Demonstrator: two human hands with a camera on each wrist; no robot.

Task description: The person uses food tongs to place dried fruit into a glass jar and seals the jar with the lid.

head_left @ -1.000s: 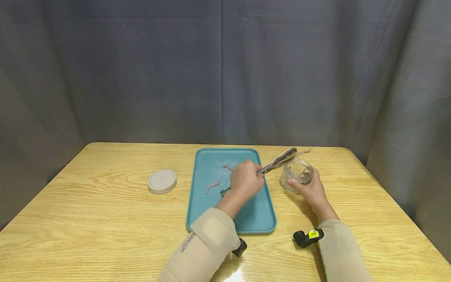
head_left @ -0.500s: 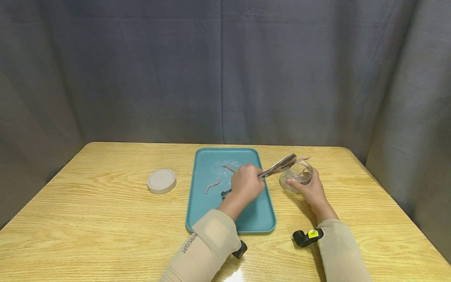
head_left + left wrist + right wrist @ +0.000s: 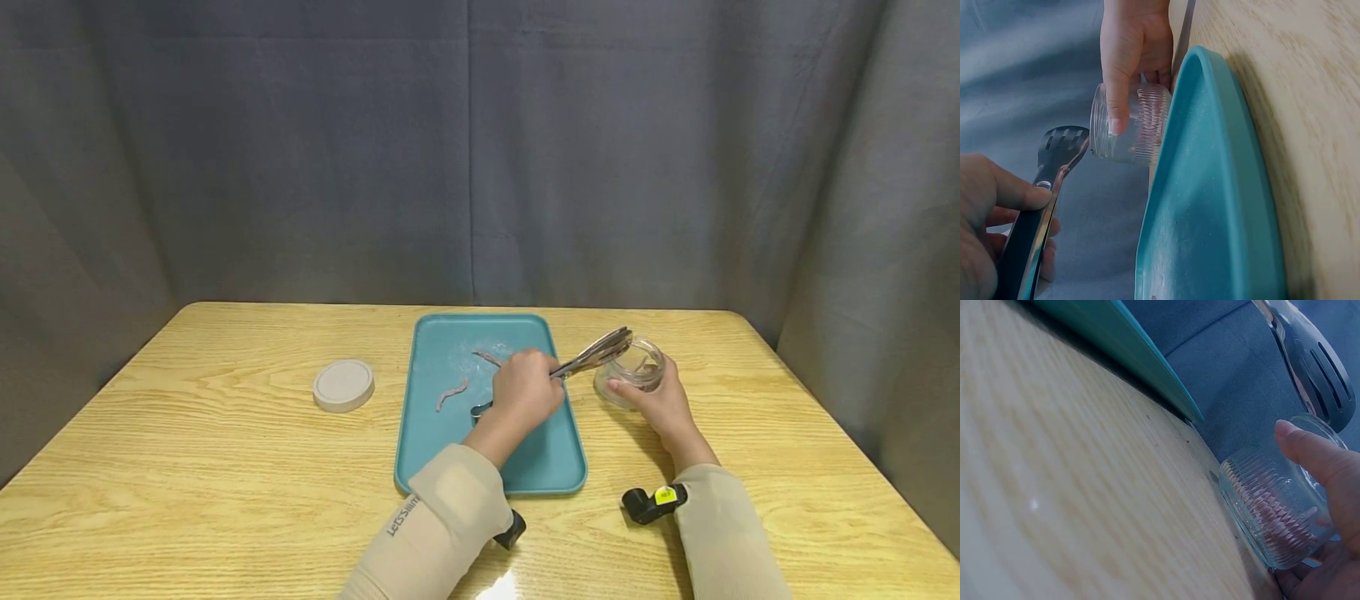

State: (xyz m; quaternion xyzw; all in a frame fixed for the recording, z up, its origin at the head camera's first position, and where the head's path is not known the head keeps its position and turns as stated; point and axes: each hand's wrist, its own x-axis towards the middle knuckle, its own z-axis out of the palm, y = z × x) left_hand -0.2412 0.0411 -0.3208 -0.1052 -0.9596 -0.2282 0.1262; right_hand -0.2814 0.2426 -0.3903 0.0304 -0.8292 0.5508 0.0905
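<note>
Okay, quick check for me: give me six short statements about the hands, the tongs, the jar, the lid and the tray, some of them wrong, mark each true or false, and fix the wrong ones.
1. The left hand holds the tongs. True.
2. The right hand grips the jar. True.
3. The jar is empty. False: pinkish contents show through its glass.
4. The lid lies on the table, left of the tray in the head view. True.
5. The tray is red. False: it is teal.
6. The tongs' tips rest on the tray. False: they are up by the jar's mouth.
</note>
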